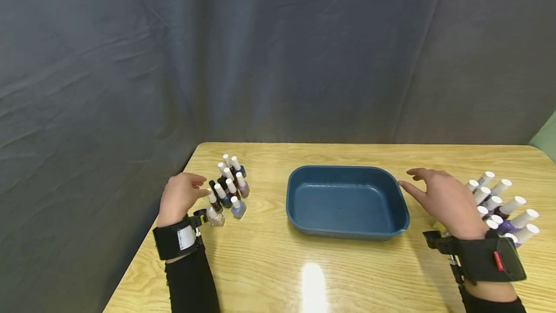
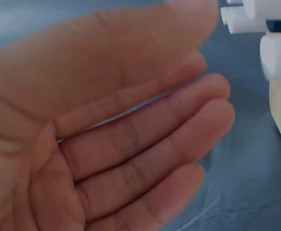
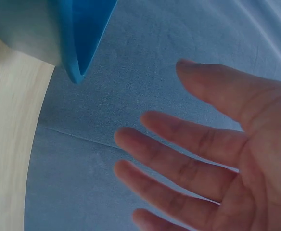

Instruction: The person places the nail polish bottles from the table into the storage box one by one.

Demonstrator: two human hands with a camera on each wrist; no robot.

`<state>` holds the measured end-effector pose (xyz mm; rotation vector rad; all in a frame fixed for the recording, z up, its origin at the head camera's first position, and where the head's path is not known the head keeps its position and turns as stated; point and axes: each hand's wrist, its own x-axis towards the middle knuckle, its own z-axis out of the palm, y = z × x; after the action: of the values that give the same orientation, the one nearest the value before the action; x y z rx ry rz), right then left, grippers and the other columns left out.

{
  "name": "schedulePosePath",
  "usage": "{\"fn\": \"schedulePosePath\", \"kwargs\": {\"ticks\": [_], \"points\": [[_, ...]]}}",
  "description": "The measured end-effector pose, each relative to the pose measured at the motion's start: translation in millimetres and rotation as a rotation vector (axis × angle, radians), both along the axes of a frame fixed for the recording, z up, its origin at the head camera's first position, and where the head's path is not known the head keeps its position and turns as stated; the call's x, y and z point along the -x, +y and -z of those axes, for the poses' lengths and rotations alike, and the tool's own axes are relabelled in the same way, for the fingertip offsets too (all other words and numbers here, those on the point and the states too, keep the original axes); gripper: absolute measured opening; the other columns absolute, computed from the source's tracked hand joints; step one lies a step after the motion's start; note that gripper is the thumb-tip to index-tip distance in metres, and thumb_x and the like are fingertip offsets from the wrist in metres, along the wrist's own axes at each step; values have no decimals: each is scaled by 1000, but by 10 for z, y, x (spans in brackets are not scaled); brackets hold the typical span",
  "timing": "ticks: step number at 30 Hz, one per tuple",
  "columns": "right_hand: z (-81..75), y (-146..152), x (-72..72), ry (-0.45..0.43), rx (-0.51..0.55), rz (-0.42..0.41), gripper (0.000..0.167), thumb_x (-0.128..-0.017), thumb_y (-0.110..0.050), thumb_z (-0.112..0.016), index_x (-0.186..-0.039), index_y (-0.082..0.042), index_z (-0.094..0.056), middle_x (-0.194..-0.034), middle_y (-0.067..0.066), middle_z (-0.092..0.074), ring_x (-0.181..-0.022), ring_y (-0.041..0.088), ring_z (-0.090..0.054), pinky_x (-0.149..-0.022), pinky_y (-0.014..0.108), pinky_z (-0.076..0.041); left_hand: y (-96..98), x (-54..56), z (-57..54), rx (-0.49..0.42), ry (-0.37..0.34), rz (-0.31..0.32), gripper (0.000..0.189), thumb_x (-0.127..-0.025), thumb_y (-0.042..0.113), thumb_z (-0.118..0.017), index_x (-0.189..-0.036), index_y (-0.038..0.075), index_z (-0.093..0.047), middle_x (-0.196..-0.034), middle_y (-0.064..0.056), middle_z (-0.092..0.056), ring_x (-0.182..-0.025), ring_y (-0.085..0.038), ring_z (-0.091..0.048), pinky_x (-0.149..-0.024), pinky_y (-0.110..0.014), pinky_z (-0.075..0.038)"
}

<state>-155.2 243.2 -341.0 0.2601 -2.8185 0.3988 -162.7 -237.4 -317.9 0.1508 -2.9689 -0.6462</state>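
Note:
My left hand (image 1: 180, 197) is at the left edge of a cluster of nail polish bottles (image 1: 229, 185) with white or black caps. Its fingers are nearly straight with nothing in them, as the left wrist view shows; white caps (image 2: 277, 57) stand just beyond the fingertips. Over on the right, my right hand (image 1: 447, 199) hovers between the blue bin (image 1: 347, 233) and a second group of nail polish bottles (image 1: 514, 204) with white caps. Its fingers are spread and hold nothing; the wrist covers part of that group. In the right wrist view the bin's corner (image 3: 75, 62) lies beyond the fingers.
The bin stands in the middle of a light wooden table (image 1: 256, 264), with nothing inside it. A dark grey curtain (image 1: 304, 62) hangs behind the table and along its left side. Something pale green (image 1: 546, 136) shows at the far right edge.

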Motion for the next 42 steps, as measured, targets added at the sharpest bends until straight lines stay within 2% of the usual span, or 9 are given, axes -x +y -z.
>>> {"fn": "schedulePosePath", "kwargs": {"ticks": [4,8,15,23,28,36,39,42], "points": [[-1,11,6,-23,3,1,42,-87,-31,-62,-107,5,-63,-96,29,-64,-75,40,-61,-47,35,-42,40,71,16,4,-38,-12,33,-78,7,-69,-109,-3,-65,-106,-20,-66,-95,-36,-63,-77,-45,-49],[-1,12,7,-37,7,3,42,-87,-32,-61,-107,5,-63,-97,29,-64,-75,39,-61,-47,34,-42,56,122,50,7,-41,-23,32,-77,5,-68,-107,-4,-66,-104,-20,-67,-93,-36,-63,-77,-45,-50],[-2,19,1,-36,10,-5,43,-87,-34,-60,-107,5,-63,-96,28,-65,-75,39,-61,-47,34,-42,26,150,109,3,-69,-26,29,-74,3,-70,-103,-4,-68,-102,-21,-67,-90,-36,-64,-75,-45,-50],[6,30,-6,-21,10,-5,42,-87,-32,-61,-106,5,-63,-93,28,-65,-73,38,-61,-47,34,-41,-4,177,191,-5,-95,1,20,-71,2,-70,-91,0,-71,-90,-17,-69,-81,-28,-62,-70,-41,-48],[3,31,-7,-19,8,2,42,-87,-32,-61,-105,5,-63,-94,28,-65,-74,39,-62,-49,38,-44,-10,180,207,8,-83,1,15,-72,4,-70,-86,0,-72,-86,-16,-69,-78,-27,-61,-68,-40,-47],[-3,31,-16,-12,9,-13,41,-86,-31,-63,-106,5,-63,-94,26,-66,-73,38,-62,-46,31,-41,-56,168,214,22,-72,-13,17,-75,6,-70,-91,-1,-72,-89,-18,-69,-84,-33,-63,-74,-45,-47],[-5,35,-18,-18,11,-8,41,-86,-31,-62,-106,5,-63,-95,26,-66,-75,39,-62,-47,32,-42,-76,151,198,23,-61,-10,18,-76,6,-69,-92,-1,-72,-90,-18,-69,-85,-34,-63,-75,-46,-47],[-8,38,-13,-26,15,-5,42,-86,-32,-62,-106,5,-63,-96,26,-66,-76,39,-62,-47,33,-42,-88,95,137,24,-30,-27,17,-77,6,-68,-92,-2,-71,-91,-19,-69,-84,-35,-63,-73,-46,-47]]}}
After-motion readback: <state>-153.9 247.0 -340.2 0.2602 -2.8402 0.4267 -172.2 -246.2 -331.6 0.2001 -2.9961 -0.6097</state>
